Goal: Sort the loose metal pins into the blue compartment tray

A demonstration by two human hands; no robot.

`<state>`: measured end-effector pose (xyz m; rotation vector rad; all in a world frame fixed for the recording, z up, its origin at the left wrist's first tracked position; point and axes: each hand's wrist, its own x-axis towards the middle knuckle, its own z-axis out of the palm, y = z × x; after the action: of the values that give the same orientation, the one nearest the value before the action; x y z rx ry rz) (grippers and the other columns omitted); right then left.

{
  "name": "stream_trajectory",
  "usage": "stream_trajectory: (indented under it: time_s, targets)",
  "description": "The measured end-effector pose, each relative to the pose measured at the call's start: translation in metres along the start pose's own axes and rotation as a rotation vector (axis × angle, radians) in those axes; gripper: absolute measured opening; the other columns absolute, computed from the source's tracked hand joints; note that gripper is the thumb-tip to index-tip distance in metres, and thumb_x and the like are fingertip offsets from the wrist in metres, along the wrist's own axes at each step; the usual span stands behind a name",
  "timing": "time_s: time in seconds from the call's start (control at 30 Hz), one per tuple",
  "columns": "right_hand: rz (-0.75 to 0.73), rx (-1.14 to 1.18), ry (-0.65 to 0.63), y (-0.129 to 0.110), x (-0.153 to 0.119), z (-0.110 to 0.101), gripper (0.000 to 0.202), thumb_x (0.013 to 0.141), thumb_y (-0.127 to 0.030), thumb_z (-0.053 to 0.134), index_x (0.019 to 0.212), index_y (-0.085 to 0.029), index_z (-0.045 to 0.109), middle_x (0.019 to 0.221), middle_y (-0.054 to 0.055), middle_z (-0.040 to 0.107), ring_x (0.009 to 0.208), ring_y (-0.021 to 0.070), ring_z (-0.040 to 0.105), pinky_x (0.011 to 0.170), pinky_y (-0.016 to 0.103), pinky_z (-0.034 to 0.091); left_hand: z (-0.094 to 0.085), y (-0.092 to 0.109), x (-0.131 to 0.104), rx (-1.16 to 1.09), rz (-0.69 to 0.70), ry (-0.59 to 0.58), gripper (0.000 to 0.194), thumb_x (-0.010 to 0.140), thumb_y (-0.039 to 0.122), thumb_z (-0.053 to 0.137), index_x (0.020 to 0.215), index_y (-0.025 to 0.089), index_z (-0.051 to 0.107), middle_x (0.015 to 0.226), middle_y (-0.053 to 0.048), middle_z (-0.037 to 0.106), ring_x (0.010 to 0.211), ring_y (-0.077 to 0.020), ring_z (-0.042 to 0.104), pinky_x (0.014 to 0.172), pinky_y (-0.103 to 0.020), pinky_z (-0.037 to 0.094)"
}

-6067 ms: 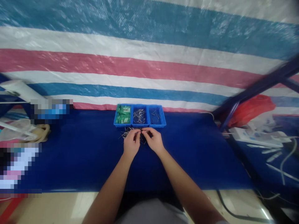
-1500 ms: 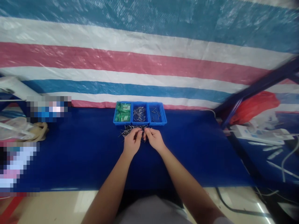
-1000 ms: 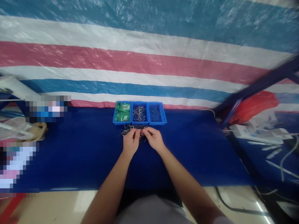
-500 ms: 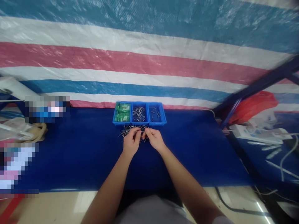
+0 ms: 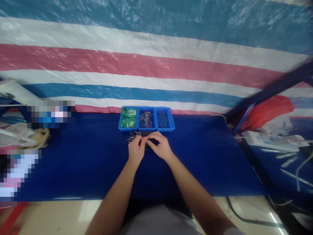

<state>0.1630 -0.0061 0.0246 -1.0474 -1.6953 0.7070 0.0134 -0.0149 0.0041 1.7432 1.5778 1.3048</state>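
My left hand (image 5: 136,148) and my right hand (image 5: 160,146) meet fingertip to fingertip over a loose pile of thin dark and silvery metal pins (image 5: 133,134). Both hands are closed in a pinch. Whatever lies between the fingers is too small and too covered to name. Just behind the pile stand three joined blue bins. The left bin (image 5: 120,128) holds green packets (image 5: 129,113). Many short metal pins (image 5: 146,119) fill the middle bin (image 5: 154,125). A few more pins (image 5: 163,118) lie scattered in the right bin (image 5: 172,126).
Beneath everything is a blue-covered table (image 5: 85,163), backed by a striped plastic sheet (image 5: 156,65). On the right are a dark metal post (image 5: 244,117), a red bag (image 5: 269,111) and a white box (image 5: 266,142). A brown tape-like roll (image 5: 42,138) sits at the left.
My right hand has shifted slightly left, and its fingers now touch those of my left hand, where a small gap showed before. The bins look the same.
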Motion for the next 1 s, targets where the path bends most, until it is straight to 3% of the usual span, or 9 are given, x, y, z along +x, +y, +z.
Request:
stream_trajectory:
  time_s: [0.2,0.3,0.47,0.63,0.87,1.0]
  targets:
    - [-0.063,-0.089,0.006,0.0028,-0.0008,-0.0008,0.011,0.087,-0.027,0.066,0.095,-0.026,0.075,0.097,0.006,0.07,0.092,0.021,0.062,0.084,0.039,0.054,-0.0011,0.002,0.0018,0.023,0.032,-0.017,0.031,0.091,0.043,0.057,0.072,0.021,0.062,0.06,0.004,0.062,0.056,-0.01,0.057,0.06,-0.022,0.043]
    - [-0.051,-0.043,0.029,0.0012,-0.0001,-0.0018,0.011,0.087,-0.025,0.067,0.095,-0.025,0.075,0.094,0.005,0.072,0.089,0.0202,0.064,0.082,0.038,0.054,-0.0009,0.0028,0.0017,0.013,0.043,-0.038,0.025,0.091,0.043,0.058,0.082,0.021,0.066,0.068,0.002,0.067,0.061,-0.0112,0.061,0.064,-0.023,0.047]
    - [0.153,0.138,0.114,0.0012,0.001,-0.0013,0.013,0.085,-0.029,0.068,0.094,-0.022,0.074,0.09,0.005,0.074,0.08,0.0187,0.068,0.073,0.033,0.055,0.0011,0.0058,-0.0006,-0.001,0.073,-0.058,0.022,0.093,0.037,0.054,0.103,0.022,0.068,0.085,-0.001,0.072,0.072,-0.0121,0.067,0.07,-0.023,0.05]
    - [0.304,0.332,0.119,0.007,0.0006,-0.0005,0.017,0.084,-0.034,0.069,0.093,-0.02,0.068,0.081,0.003,0.074,0.077,0.0179,0.071,0.077,0.032,0.055,0.0038,0.0075,-0.0018,0.039,0.11,-0.066,0.022,0.092,0.034,0.056,0.107,0.022,0.067,0.068,0.003,0.064,0.058,-0.0085,0.059,0.063,-0.02,0.047]
    - [0.286,0.401,0.066,0.0083,0.001,0.0012,0.032,0.084,-0.034,0.069,0.114,-0.023,0.064,0.084,0.001,0.072,0.074,0.015,0.068,0.072,0.029,0.054,0.0032,0.0081,-0.0013,0.033,0.141,-0.074,0.024,0.092,0.031,0.056,0.11,0.023,0.069,0.077,0.001,0.07,0.062,-0.0091,0.062,0.066,-0.021,0.049]
    - [0.302,0.402,0.119,0.0063,0.0014,0.002,0.026,0.083,-0.035,0.071,0.105,-0.022,0.069,0.079,0.0,0.071,0.071,0.0145,0.067,0.069,0.028,0.054,0.0045,0.0062,-0.0015,0.039,0.125,-0.087,0.027,0.09,0.033,0.058,0.114,0.023,0.068,0.071,0.002,0.068,0.061,-0.0095,0.062,0.067,-0.021,0.05]
